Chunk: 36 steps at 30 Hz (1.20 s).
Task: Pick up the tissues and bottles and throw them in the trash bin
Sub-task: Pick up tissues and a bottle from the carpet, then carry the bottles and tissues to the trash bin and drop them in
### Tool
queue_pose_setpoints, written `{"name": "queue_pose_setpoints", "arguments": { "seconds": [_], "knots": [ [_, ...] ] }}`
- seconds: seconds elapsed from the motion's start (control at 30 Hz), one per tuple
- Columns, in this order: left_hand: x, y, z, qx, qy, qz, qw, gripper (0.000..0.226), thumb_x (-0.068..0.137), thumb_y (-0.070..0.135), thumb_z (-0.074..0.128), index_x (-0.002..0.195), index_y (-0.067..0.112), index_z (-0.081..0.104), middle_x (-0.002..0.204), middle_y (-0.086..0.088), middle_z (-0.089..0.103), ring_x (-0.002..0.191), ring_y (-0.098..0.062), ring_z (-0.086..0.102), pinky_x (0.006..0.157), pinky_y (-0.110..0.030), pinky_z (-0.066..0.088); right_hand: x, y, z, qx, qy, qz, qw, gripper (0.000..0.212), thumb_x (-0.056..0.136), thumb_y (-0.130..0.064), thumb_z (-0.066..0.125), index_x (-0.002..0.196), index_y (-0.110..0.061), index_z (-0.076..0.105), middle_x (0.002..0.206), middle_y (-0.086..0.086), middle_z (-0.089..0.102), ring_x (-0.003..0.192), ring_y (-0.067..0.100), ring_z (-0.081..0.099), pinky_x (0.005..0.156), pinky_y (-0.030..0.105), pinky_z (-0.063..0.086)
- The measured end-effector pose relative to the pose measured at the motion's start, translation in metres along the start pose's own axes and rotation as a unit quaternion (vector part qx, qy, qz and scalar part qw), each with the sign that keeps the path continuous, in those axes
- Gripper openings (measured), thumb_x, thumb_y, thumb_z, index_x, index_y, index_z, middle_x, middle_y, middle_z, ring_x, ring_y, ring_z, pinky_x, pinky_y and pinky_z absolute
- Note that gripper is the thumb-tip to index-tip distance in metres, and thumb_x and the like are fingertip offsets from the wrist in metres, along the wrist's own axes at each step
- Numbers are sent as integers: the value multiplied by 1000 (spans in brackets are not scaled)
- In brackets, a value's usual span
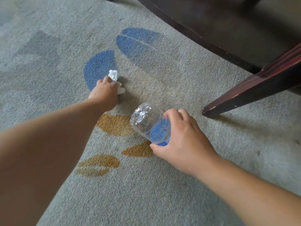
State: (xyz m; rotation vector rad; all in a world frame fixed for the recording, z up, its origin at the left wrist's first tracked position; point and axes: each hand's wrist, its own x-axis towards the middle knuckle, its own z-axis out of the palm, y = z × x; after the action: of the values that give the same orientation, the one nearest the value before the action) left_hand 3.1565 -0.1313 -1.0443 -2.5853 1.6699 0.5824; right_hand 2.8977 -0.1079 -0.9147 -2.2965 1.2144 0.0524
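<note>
A crumpled white tissue (114, 77) lies on the grey carpet at the edge of a blue patch. My left hand (105, 91) reaches down onto it, fingers curled round its near part. My right hand (180, 141) grips a clear plastic bottle (149, 123) with a blue label, held just above the carpet with its base pointing up and left. The bottle's cap end is hidden inside my hand. No trash bin is in view.
A dark wooden furniture leg (254, 90) slants down to the carpet on the right. A dark wooden rail (195, 32) runs along the top right. The carpet (48, 62) has blue and orange patterned patches.
</note>
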Motion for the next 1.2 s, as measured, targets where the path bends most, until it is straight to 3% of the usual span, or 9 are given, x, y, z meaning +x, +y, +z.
{"name": "queue_pose_setpoints", "arguments": {
  "seconds": [0.1,0.27,0.43,0.53,0.73,0.83,1.0,1.1,1.2],
  "knots": [
    [-8,-3,-3,-45,58,14,997,29,88,16,56,112,2,57,107,-14,51,95,-28,47,81,-45,45,3,-5,1,-7,-3,-4,1000,60,62,-54,70,105,-29,37,104,-8,39,101,16,43,75,25,34],
    [-29,-10,-1,-49,101,54,992,22,88,23,60,99,5,60,86,-3,48,79,-18,42,67,-33,36,9,-18,7,-13,-12,-25,1000,60,62,-55,70,105,-30,37,103,-8,39,100,15,42,76,24,34],
    [-47,-9,-2,-76,113,67,988,20,88,16,59,103,6,50,92,-12,57,86,-29,53,66,-37,40,12,-32,13,-21,-17,-50,998,60,62,-54,71,105,-29,37,103,-7,39,99,15,43,76,24,34],
    [-52,-12,-7,-78,94,62,991,21,88,11,58,107,4,56,98,-13,57,92,-28,52,73,-35,40,13,-37,13,-24,-19,-59,998,61,62,-54,71,106,-30,37,104,-8,39,100,14,42,76,24,34],
    [-67,-9,-24,-92,73,62,991,18,86,8,60,102,4,54,103,-10,53,76,-20,49,67,-27,41,15,-46,10,-24,-11,-69,997,61,63,-55,70,107,-29,36,105,-7,40,101,15,42,77,26,39],
    [-86,-10,-45,-75,57,57,994,18,88,5,56,105,4,50,96,-13,61,77,-27,57,65,-36,47,13,-57,5,-16,-14,-79,997,63,63,-54,71,108,-29,36,107,-7,40,103,16,41,78,26,37],
    [-151,-29,-119,-79,28,18,996,24,84,11,61,108,10,59,101,-9,62,92,-29,60,77,-43,50,-7,-115,-35,2,-40,-113,993,60,63,-55,70,105,-33,34,105,-9,37,101,14,40,76,25,33],
    [-206,-50,-185,-111,47,-14,993,25,81,26,63,94,6,59,93,-11,60,87,-33,58,69,-38,46,-24,-173,-74,15,-69,-140,988,58,62,-53,70,104,-35,34,103,-11,37,100,14,39,74,25,31],
    [-260,-79,-253,-113,97,-83,985,19,85,25,57,75,15,46,82,-6,57,78,-31,55,60,-31,32,-37,-243,-117,16,-90,-171,981,55,63,-50,70,102,-35,34,102,-11,37,97,14,41,73,25,31]
  ]
}}
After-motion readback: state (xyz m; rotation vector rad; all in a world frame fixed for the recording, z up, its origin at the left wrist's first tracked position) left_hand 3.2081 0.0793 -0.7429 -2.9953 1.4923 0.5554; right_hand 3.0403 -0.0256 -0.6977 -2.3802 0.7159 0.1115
